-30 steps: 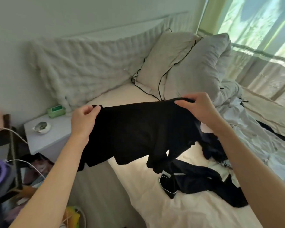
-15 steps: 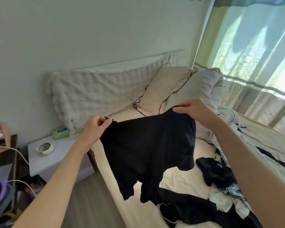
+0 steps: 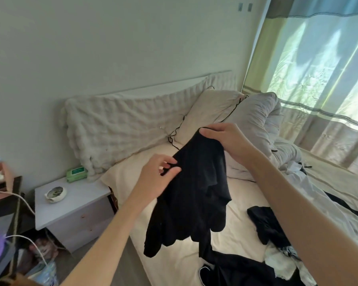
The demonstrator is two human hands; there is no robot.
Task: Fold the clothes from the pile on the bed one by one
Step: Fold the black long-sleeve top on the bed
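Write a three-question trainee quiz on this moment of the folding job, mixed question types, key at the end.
1. True or false: the black garment lies flat on the bed.
2. Which hand holds the garment's highest point? A) left hand B) right hand
3. Fill in: the green pack sits on the ____ beside the bed.

Key
1. False: it hangs in the air from both hands.
2. B: the right hand grips the top, the left hand pinches an edge lower down.
3. Nightstand, which also carries a small white dish.
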